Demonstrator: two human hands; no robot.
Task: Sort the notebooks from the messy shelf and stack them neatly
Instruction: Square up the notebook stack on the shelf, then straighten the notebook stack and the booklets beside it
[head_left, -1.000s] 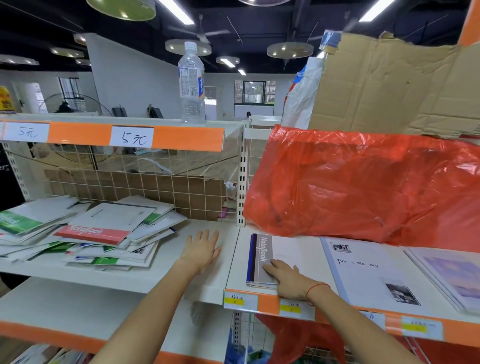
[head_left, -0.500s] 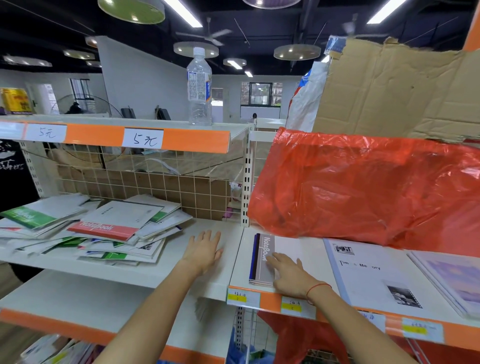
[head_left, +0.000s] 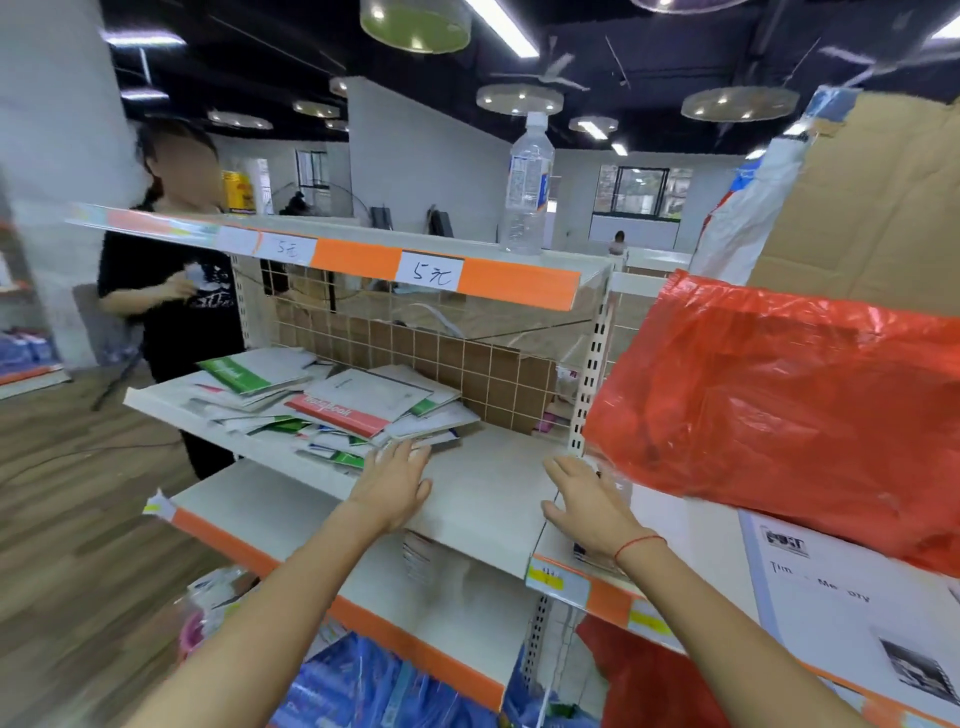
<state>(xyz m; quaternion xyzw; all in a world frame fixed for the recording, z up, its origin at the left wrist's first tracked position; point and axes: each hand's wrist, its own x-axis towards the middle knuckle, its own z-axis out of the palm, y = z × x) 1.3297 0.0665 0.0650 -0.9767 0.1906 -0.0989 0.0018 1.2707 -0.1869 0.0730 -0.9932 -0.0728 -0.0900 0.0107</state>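
Notebooks (head_left: 332, 402) lie in a loose heap on the left shelf (head_left: 488, 483), red-striped one on top. My left hand (head_left: 397, 480) rests flat beside them, fingers straight, tips touching the heap's edge. Right hand (head_left: 589, 501) (fingers straight too) rests on the neighbouring shelf, beneath the red plastic bag (head_left: 779, 395).

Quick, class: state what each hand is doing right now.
Left hand: open, flat on the shelf, holding nothing.
Right hand: open, fingers straight, holding nothing.
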